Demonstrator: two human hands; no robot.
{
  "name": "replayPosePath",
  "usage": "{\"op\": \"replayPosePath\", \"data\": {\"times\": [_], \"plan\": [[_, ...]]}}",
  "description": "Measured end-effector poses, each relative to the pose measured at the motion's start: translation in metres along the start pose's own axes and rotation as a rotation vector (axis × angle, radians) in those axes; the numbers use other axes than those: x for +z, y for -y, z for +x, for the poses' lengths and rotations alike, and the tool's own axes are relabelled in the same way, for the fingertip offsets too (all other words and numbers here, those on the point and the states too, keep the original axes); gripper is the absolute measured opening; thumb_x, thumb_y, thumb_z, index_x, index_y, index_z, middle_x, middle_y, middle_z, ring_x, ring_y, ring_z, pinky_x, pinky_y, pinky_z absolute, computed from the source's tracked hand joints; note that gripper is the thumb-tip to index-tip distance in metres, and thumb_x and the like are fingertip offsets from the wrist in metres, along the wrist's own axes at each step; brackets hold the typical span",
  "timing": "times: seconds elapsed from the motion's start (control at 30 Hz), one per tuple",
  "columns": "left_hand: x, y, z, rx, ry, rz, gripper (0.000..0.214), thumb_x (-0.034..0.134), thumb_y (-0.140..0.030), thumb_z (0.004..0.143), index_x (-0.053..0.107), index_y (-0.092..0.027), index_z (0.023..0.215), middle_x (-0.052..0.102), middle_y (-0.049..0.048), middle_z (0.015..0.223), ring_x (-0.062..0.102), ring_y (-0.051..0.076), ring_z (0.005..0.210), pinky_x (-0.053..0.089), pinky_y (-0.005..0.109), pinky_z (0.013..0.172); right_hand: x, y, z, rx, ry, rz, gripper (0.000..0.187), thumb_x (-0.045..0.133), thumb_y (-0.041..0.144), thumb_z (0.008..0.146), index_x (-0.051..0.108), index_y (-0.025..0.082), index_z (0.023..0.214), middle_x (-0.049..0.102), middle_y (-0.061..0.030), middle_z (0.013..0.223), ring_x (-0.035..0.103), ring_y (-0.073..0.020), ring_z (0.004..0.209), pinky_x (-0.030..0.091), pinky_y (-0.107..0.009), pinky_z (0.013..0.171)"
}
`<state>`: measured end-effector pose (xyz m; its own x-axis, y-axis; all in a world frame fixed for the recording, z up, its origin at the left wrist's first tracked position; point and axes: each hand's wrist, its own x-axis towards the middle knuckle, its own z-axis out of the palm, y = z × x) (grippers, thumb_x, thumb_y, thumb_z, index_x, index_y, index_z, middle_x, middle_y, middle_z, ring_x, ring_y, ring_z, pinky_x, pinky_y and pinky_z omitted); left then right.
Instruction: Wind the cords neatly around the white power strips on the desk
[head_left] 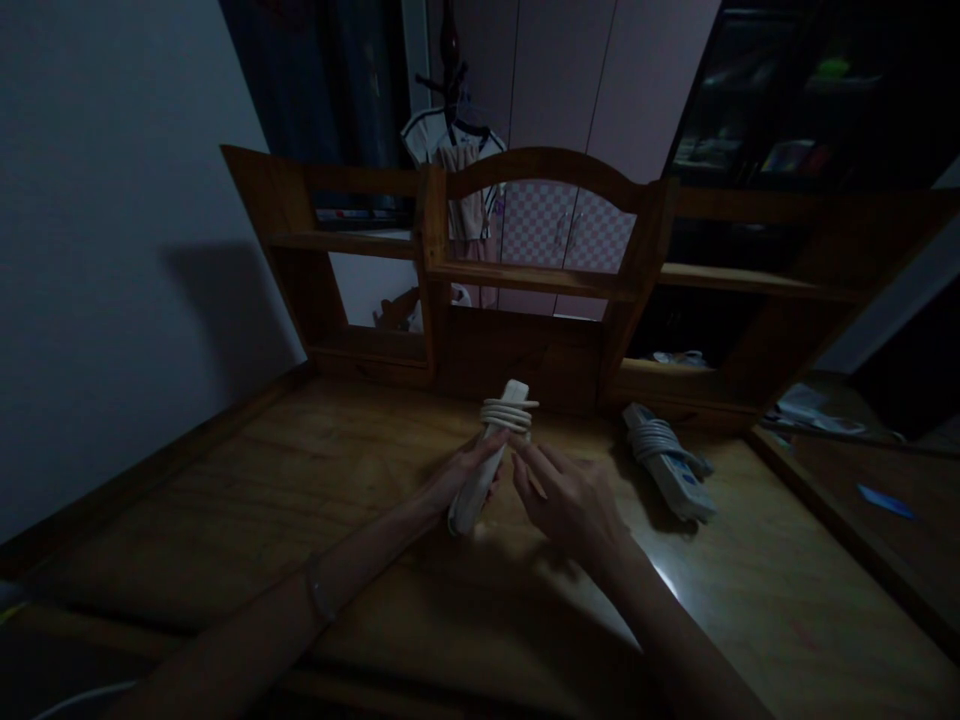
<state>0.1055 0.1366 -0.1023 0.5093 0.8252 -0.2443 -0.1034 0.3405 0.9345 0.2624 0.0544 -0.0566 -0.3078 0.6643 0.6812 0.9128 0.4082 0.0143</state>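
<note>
A white power strip [480, 490] is tilted up above the wooden desk, its pale cord [506, 414] wound in several turns around the upper end. My left hand [466, 470] grips the strip's middle from the left, thumb along the top just below the coil. From the right, my right hand [574, 495] reaches in with index and thumb apart. Its index fingertip is at the lower edge of the coil; whether it presses on the cord is hard to see. A second power strip [679, 485], with a grey cord [654, 440] wound round it, lies on the desk to the right.
A wooden shelf unit [532, 283] rises along the back of the desk [337, 480]. A pale wall [112, 250] borders the left side. Behind the shelf are a clothes stand with garments [465, 190] and a pink wardrobe [555, 100]. The room is dim.
</note>
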Motion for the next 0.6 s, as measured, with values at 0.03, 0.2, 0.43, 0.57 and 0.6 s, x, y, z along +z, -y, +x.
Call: {"op": "replayPosePath", "data": {"times": [0.03,0.2,0.43,0.57,0.6], "plan": [[0.001,0.0,-0.001,0.012,0.012,0.015,0.051,0.058,-0.066,0.074,0.058,-0.017,0.088,0.056,-0.0009,0.066,0.053,0.009,0.047,0.041,0.021,0.044,0.001,0.001,0.0,0.031,-0.006,-0.027,0.028,0.045,0.024,0.093,0.059,0.02,0.118,0.069,-0.0042,0.083,0.06,-0.0115,0.061,0.031,-0.025,0.053],[0.002,-0.001,-0.004,0.053,0.047,0.057,0.049,0.06,-0.064,0.074,0.056,-0.019,0.094,0.058,-0.0007,0.071,0.053,0.009,0.05,0.041,0.02,0.044,0.005,-0.004,-0.001,0.19,-0.051,-0.099,0.021,0.044,0.026,0.095,0.063,0.019,0.099,0.069,-0.0023,0.08,0.059,-0.0104,0.057,0.03,-0.025,0.05],[0.005,-0.002,-0.008,0.086,0.027,0.109,0.044,0.059,-0.06,0.077,0.057,-0.019,0.093,0.057,-0.0006,0.07,0.052,0.009,0.05,0.041,0.02,0.045,0.004,-0.007,-0.001,0.169,-0.096,-0.106,0.02,0.048,0.032,0.095,0.064,0.02,0.096,0.07,-0.0022,0.079,0.06,-0.0109,0.058,0.028,-0.025,0.05],[0.007,-0.005,-0.011,0.137,0.03,0.158,0.043,0.06,-0.057,0.077,0.057,-0.02,0.098,0.059,0.0,0.073,0.053,0.009,0.054,0.041,0.02,0.049,0.001,-0.005,0.0,0.203,-0.146,-0.099,0.021,0.049,0.034,0.095,0.064,0.02,0.098,0.07,-0.0027,0.077,0.059,-0.0107,0.057,0.028,-0.024,0.051],[0.007,-0.007,-0.011,0.158,0.028,0.176,0.043,0.061,-0.056,0.077,0.058,-0.02,0.1,0.06,0.0002,0.073,0.053,0.01,0.055,0.041,0.02,0.05,0.0,-0.004,0.0,0.224,-0.159,-0.092,0.021,0.05,0.035,0.094,0.064,0.02,0.098,0.07,-0.0025,0.076,0.059,-0.0106,0.056,0.028,-0.024,0.051]]}}
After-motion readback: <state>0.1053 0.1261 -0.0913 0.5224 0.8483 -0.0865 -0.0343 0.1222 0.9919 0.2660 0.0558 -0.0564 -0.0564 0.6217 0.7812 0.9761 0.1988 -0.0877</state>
